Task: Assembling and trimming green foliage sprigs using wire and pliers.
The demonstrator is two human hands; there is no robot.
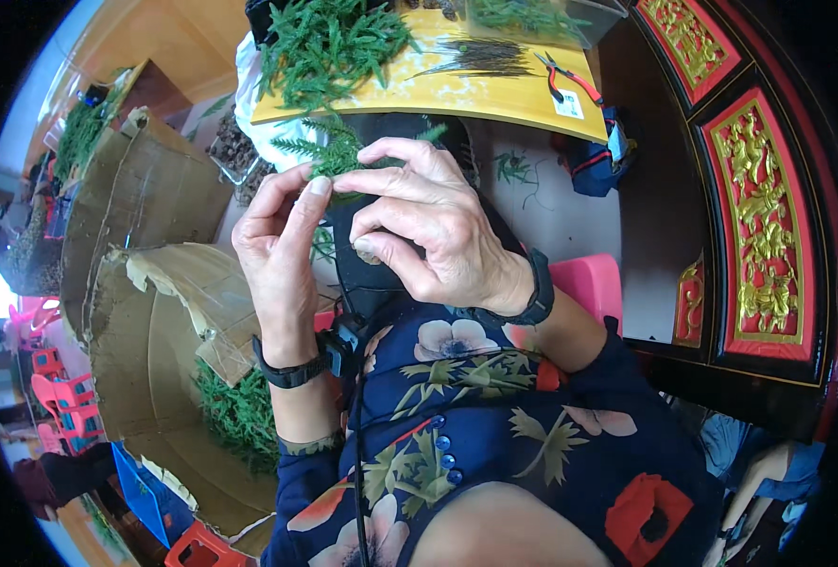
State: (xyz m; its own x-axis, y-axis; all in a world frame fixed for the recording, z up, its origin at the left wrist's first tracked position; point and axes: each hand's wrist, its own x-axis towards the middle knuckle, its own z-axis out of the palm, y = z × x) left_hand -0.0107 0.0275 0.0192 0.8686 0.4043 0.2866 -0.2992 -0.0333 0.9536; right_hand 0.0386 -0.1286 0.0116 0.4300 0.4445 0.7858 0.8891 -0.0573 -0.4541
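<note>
Above my lap, a green artificial fir sprig [338, 156] sticks up behind my fingertips. My left hand [282, 236] pinches at its base between thumb and forefinger. The forefinger of my right hand [438, 222] reaches across to the left thumb tip, and its other fingers are curled in. A small brown thing [370, 253] shows by my right thumb; its kind is mostly hidden. Ahead, the yellow table [419, 94] bears a heap of green sprigs [334, 47], a bundle of thin dark wires [485, 57] and red-handled pliers [570, 80].
At my left stands a torn cardboard box [154, 359] with green sprigs [239, 416] inside. Pine cones [234, 156] lie in a clear container beyond it. A pink stool [589, 288] is at my right, near a dark cabinet with gilded carved panels [759, 227]. Fallen sprigs [513, 168] lie on the floor.
</note>
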